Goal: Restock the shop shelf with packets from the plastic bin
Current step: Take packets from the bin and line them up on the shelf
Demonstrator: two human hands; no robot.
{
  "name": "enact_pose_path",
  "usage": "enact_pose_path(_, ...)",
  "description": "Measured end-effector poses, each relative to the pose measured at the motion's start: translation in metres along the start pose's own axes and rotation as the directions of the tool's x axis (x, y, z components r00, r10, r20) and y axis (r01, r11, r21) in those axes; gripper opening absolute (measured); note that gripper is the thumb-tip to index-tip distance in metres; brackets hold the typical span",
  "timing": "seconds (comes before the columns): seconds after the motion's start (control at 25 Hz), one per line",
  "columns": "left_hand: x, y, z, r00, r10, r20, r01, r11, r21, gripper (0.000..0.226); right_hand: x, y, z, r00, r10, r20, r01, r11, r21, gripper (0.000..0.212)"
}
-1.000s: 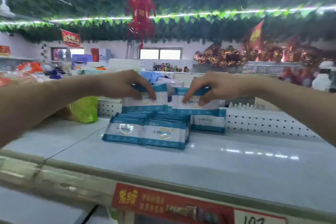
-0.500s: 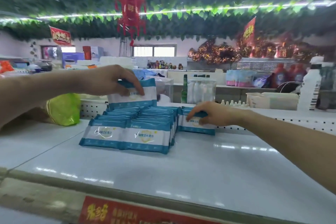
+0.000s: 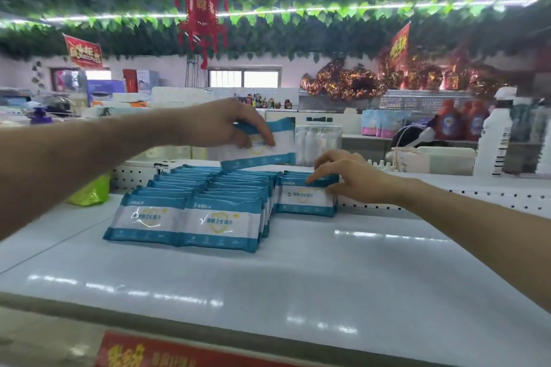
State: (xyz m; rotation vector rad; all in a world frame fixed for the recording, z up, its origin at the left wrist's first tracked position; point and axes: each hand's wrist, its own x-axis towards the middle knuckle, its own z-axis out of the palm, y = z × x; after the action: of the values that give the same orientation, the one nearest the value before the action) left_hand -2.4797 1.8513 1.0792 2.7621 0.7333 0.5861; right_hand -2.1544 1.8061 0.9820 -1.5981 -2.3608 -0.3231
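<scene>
Left hand [image 3: 222, 125] holds a packet [image 3: 269, 143] — right hand [image 3: 348, 177] on shelved packets [image 3: 305, 195]

A small shop is showing itself here: a white shelf [image 3: 298, 271] is carrying rows of identical blue-and-white packets [image 3: 190, 223] above a red price strip [image 3: 155, 354], while bottled goods [image 3: 459, 122] and red banners [image 3: 85, 52] are filling the aisles behind.
</scene>
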Motion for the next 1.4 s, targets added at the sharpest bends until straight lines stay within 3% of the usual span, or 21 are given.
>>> enact_pose_path(0.28, 0.077, 0.002, 0.071, 0.983, 0.146, 0.113, -0.144, 0.989, -0.028, 0.040, -0.078, 0.035, -0.040, 0.983, 0.144, -0.114, -0.148, 0.989, -0.025, 0.041)
enact_pose_path(0.48, 0.093, -0.019, 0.108, 0.954, 0.129, 0.272, -0.152, 0.986, 0.066, 0.038, -0.116, 0.042, -0.051, 0.980, 0.162, -0.114, -0.166, 0.986, -0.023, 0.037)
enact_pose_path(0.8, 0.098, -0.026, 0.122, 0.950, 0.138, 0.281, -0.183, 0.973, 0.141, 0.034, -0.113, 0.029, -0.047, 0.983, 0.159, -0.093, -0.162, 0.987, -0.024, 0.032)
enact_pose_path(0.96, 0.085, -0.022, 0.104, 0.963, 0.140, 0.231, -0.180, 0.970, 0.163, 0.034, -0.090, 0.009, -0.048, 0.992, 0.116, -0.044, -0.116, 0.993, -0.009, 0.033)
enact_pose_path(1.16, 0.021, -0.025, 0.042, 0.993, 0.095, 0.067, -0.105, 0.979, 0.175, 0.029, -0.033, -0.033, -0.046, 1.000, 0.011, -0.011, -0.011, 1.000, 0.028, 0.033)
enact_pose_path(1.4, -0.147, -0.033, -0.029, 0.973, -0.194, -0.122, 0.221, 0.938, 0.267, 0.026, 0.072, -0.171, -0.030, 0.950, -0.303, -0.071, 0.311, 0.936, 0.163, 0.032)
